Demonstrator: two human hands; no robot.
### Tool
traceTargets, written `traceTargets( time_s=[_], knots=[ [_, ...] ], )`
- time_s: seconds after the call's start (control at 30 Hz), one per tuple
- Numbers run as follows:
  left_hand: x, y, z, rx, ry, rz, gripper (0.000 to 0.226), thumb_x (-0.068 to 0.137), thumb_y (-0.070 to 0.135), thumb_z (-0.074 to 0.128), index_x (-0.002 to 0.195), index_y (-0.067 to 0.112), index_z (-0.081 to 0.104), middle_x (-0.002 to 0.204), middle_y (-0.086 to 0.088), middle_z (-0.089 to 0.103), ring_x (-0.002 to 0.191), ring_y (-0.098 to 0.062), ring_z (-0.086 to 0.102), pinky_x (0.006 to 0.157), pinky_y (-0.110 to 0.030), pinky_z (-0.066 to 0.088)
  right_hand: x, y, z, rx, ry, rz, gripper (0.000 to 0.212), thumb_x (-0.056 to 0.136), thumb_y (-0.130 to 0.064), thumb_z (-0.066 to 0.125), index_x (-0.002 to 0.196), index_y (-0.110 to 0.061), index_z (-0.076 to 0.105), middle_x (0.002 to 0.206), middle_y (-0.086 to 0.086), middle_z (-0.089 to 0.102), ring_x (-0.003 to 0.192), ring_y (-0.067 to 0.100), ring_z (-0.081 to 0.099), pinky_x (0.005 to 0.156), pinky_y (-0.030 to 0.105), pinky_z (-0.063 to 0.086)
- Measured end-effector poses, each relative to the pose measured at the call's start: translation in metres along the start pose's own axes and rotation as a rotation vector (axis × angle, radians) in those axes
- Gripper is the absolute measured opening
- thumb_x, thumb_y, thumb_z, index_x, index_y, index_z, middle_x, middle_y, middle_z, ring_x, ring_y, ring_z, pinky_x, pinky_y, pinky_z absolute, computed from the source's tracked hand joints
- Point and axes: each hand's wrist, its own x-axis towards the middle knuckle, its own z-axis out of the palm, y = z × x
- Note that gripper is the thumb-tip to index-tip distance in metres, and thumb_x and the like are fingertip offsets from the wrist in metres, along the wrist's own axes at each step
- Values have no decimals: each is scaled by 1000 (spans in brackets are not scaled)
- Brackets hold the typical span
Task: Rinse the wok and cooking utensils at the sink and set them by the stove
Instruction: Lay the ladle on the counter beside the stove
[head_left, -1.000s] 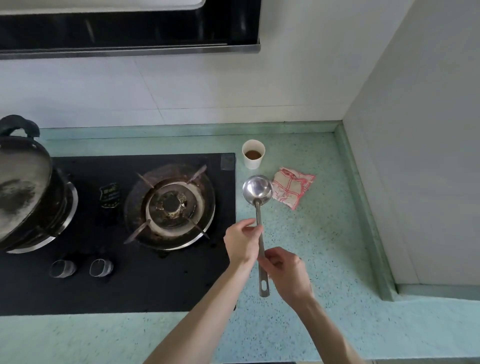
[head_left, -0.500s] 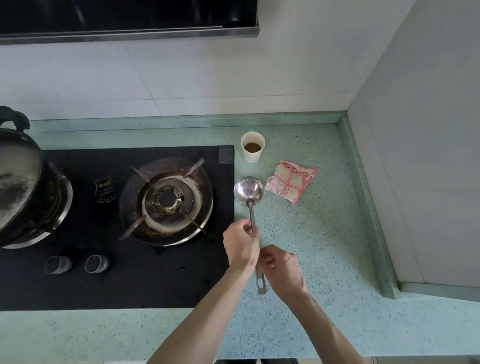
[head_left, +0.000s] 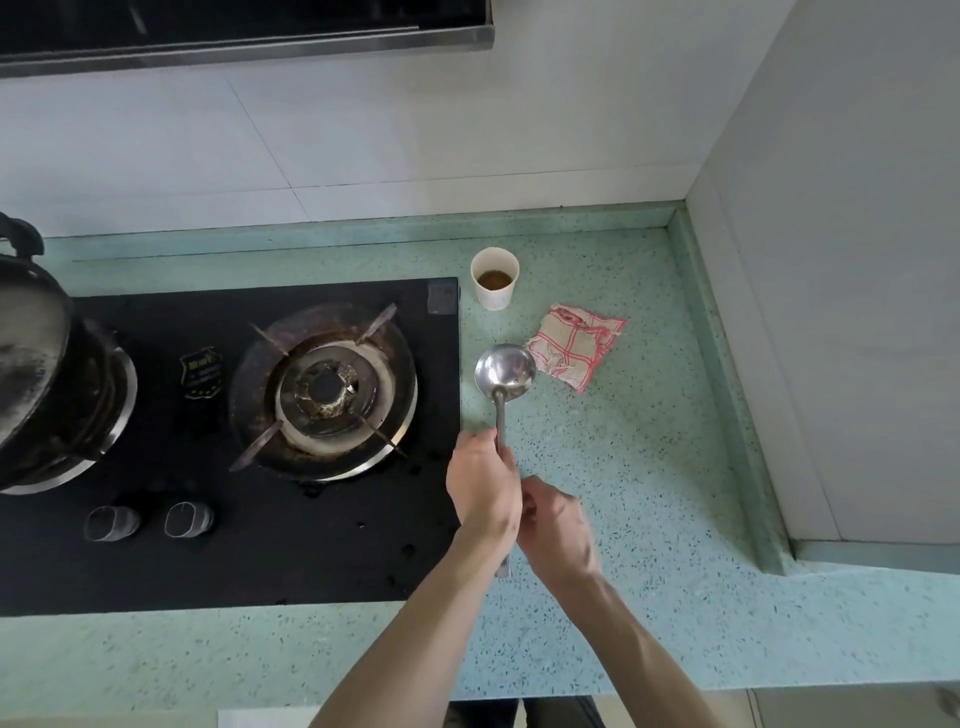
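A steel ladle (head_left: 504, 371) points away from me over the green counter, just right of the black stove (head_left: 291, 540). My left hand (head_left: 483, 486) grips the middle of its handle. My right hand (head_left: 556, 525) holds the handle lower down, partly behind the left hand. The handle's end (head_left: 503, 569) shows below my left wrist. The dark wok (head_left: 36, 364) sits tilted on the left burner at the frame's left edge.
A white cup (head_left: 494, 278) of brown liquid stands beyond the ladle. A red-checked cloth (head_left: 574, 345) lies right of the ladle's bowl. The right burner (head_left: 324, 389) is bare. Two knobs (head_left: 150, 521) sit at the stove's front. A wall corner (head_left: 779, 467) bounds the counter at the right.
Both hands and the ladle have stayed together by the stove's right edge; the ladle's bowl sits slightly nearer the stove. The camera has tipped a little.
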Motion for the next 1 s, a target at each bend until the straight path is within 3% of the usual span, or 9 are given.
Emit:
traceTargets(
  time_s=[0.17,0.37,0.57,0.73,0.87,1.0],
  knots=[
    [1,3,0,91,-5,27,16,98,20,68,111,13,72,104,-2,65,86,-18,67,72,-24,51,-2,-5,0,-13,-3,21,20,96,-5,56,82,-19,51,63,-16,49,45,0,39,40,18,35],
    [-2,1,2,95,28,11,13,97,20,68,105,12,73,96,-2,65,79,-19,67,67,-30,55,-5,-8,1,25,44,22,14,95,-2,58,86,-12,60,69,-12,52,48,-1,42,43,17,39],
    [-4,-2,4,39,43,24,13,97,19,69,105,10,73,95,-3,65,77,-20,67,68,-31,55,-5,-2,6,56,63,3,8,91,-3,61,89,-10,65,77,-4,59,51,3,44,46,14,26],
    [-5,-5,2,12,29,30,17,98,21,67,110,10,73,100,-4,66,82,-20,68,70,-28,53,-3,4,8,57,55,-7,16,92,-2,62,101,-11,72,83,-2,64,58,6,56,48,15,39],
    [-9,-7,-3,-17,-6,27,24,99,25,68,118,10,70,107,-3,66,89,-17,66,75,-22,46,-4,7,6,83,37,-32,16,93,-4,66,106,-13,71,89,-2,67,63,8,63,58,33,59],
    [-15,-10,-15,-66,-36,65,25,100,28,65,118,12,69,103,1,66,85,-14,66,76,-29,56,-9,4,-8,72,36,-33,21,97,-20,74,117,-14,70,98,-4,68,71,4,65,64,27,59]
  ],
)
